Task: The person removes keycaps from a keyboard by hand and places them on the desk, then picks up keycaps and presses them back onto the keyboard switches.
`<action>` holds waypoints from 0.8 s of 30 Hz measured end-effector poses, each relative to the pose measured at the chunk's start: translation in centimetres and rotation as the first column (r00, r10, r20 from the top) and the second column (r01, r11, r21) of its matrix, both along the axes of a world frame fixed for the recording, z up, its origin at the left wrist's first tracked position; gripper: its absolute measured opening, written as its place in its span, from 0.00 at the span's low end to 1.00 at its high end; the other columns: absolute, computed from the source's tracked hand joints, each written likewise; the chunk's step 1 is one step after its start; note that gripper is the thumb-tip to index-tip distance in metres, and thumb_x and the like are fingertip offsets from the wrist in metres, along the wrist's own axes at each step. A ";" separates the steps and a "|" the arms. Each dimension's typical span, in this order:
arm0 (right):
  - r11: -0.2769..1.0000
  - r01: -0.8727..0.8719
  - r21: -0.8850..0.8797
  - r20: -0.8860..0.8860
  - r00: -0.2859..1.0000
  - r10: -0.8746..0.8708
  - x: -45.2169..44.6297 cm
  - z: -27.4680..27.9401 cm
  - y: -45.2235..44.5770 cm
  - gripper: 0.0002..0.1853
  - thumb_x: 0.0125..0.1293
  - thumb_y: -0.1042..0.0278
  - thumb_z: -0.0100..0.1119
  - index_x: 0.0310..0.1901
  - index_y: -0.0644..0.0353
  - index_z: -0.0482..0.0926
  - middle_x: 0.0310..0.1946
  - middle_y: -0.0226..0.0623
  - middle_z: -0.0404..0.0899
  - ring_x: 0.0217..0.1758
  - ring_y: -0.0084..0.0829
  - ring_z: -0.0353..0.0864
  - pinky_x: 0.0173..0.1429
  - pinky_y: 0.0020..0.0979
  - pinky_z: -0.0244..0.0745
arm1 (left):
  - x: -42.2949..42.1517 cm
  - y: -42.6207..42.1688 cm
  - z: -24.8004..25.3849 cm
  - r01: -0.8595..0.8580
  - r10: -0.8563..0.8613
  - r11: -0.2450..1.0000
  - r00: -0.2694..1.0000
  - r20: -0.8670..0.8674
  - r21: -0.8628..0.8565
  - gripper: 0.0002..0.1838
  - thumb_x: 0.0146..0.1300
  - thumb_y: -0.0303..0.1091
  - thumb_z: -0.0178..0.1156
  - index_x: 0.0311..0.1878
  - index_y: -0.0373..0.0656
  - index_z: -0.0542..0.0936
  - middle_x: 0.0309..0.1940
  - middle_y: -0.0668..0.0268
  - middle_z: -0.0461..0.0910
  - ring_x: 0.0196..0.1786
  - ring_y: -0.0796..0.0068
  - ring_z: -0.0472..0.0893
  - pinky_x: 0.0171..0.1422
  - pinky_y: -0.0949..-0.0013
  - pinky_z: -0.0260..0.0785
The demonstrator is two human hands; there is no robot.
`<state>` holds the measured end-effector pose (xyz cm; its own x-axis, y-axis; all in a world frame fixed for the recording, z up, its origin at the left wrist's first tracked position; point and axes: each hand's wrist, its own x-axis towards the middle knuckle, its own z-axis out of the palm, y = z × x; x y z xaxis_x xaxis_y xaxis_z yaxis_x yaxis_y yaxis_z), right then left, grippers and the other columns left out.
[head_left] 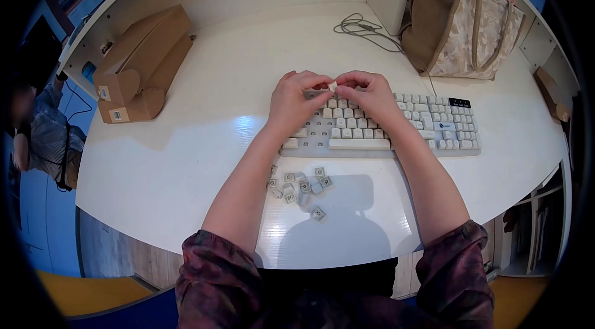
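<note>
Above the upper left part of a white keyboard (pixel 356 133), my left hand (pixel 294 98) and my right hand (pixel 370 94) meet, fingertips pinched together. Between them is a small white keycap (pixel 333 86), gripped from both sides. On the keyboard's left side several key positions lack caps, and bare switches show there. The space bar (pixel 359 143) and most keys to the right are in place. My fingers cover part of the top rows. Several loose keycaps (pixel 304 186) lie scattered on the table in front of the keyboard, some face up and some tipped over.
Two brown cardboard boxes (pixel 146 59) stand at the left of the white table (pixel 204 137). A coiled cable (pixel 362 26) lies at the back, beside a patterned tote bag (pixel 477 31). A person (pixel 49 137) is at the far left, beyond the table edge.
</note>
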<state>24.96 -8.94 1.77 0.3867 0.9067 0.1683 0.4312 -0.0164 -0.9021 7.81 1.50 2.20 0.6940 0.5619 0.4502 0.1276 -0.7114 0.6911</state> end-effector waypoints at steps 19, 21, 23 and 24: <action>0.995 0.004 0.096 -0.136 0.991 0.009 -0.4 0.0 0.1 0.14 0.60 0.63 0.71 0.47 0.58 0.86 0.35 0.31 0.88 0.37 0.21 0.85 0.44 0.24 0.77 | 0.1 -0.6 0.1 -0.006 0.010 0.977 1.000 -0.015 0.214 0.12 0.59 0.30 0.66 0.47 0.48 0.84 0.33 0.70 0.85 0.38 0.72 0.84 0.74 0.52 0.63; 0.999 0.033 -0.004 0.016 0.999 -0.033 -0.7 0.5 -0.2 0.15 0.60 0.60 0.71 0.46 0.56 0.86 0.34 0.31 0.88 0.36 0.22 0.85 0.43 0.25 0.78 | 0.2 -0.7 0.1 -0.044 0.048 0.974 0.999 -0.010 0.222 0.11 0.59 0.31 0.66 0.46 0.48 0.84 0.32 0.71 0.85 0.37 0.73 0.84 0.74 0.53 0.63; 0.999 0.045 -0.008 0.091 0.995 -0.045 -0.7 0.4 -0.1 0.15 0.61 0.57 0.70 0.45 0.56 0.87 0.32 0.33 0.88 0.35 0.24 0.85 0.42 0.27 0.78 | 0.3 -0.6 0.1 -0.066 0.070 0.971 0.997 -0.011 0.228 0.11 0.59 0.31 0.67 0.45 0.48 0.84 0.32 0.71 0.85 0.36 0.74 0.85 0.74 0.54 0.64; 0.999 0.052 -0.009 0.129 0.990 -0.050 -0.7 0.4 -0.1 0.15 0.61 0.55 0.69 0.44 0.55 0.88 0.31 0.33 0.88 0.35 0.25 0.86 0.42 0.27 0.78 | 0.3 -0.6 0.1 -0.063 0.068 0.973 0.998 -0.017 0.220 0.11 0.59 0.32 0.67 0.45 0.48 0.84 0.32 0.71 0.86 0.36 0.74 0.85 0.73 0.54 0.64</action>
